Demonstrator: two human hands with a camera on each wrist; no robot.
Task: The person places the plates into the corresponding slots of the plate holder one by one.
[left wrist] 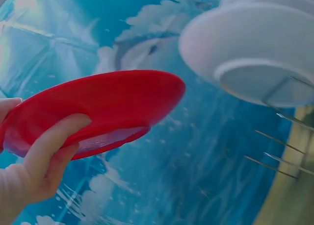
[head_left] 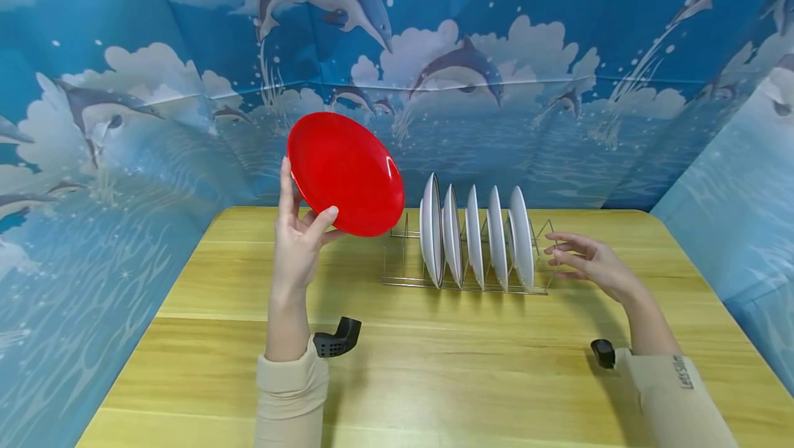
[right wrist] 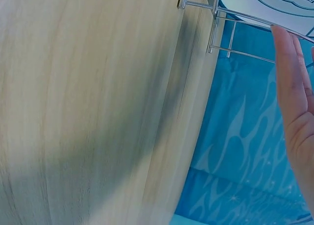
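Note:
My left hand (head_left: 298, 251) grips a red plate (head_left: 347, 172) by its lower left edge and holds it tilted in the air, left of a wire dish rack (head_left: 397, 284). Seen from the left wrist, the plate's underside (left wrist: 113, 97) shows, with fingers spread beneath it. Several white plates (head_left: 474, 238) stand upright in the rack's slots. At the rack's right end is my right hand (head_left: 592, 269), its fingers loosely bent. In the right wrist view its fingertips (right wrist: 279, 36) reach the rack's end wire; whether they press on it is hard to tell.
The rack stands near the back edge of a wooden table (head_left: 434, 379). Behind the table hangs a blue cloth (head_left: 527, 131) printed with dolphins, which also covers the sides. A black wrist device (head_left: 338, 339) sits at the left cuff, another (head_left: 603, 353) at the right.

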